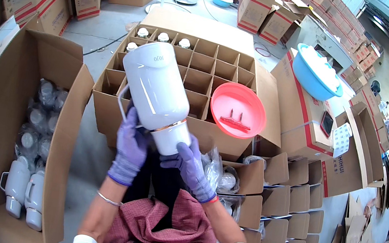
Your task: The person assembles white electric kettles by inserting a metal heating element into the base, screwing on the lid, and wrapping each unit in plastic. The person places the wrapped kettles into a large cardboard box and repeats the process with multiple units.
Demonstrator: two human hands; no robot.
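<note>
A glossy pale white handled tumbler (156, 84) is tilted in front of me, its wide end up and away, its narrow end near my lap. A copper-coloured band rings it above the narrow part. My left hand (129, 146), in a purple knit glove, is closed at the lower end of the handle; its fingers are partly hidden behind the tumbler. My right hand (191, 164), gloved alike, wraps the narrow end. Beyond stands a divided cardboard carton (169, 116), with several bottle-like white tops (163, 37) in its far left cells.
A red basin (232, 94) holding small red pieces (234, 122) rests on the carton. At left, an open box (64, 161) contains tumblers (17, 182), several in clear plastic. To the right are cardboard dividers (276, 202), a blue basin (309, 81) and a phone (327, 123) on a box.
</note>
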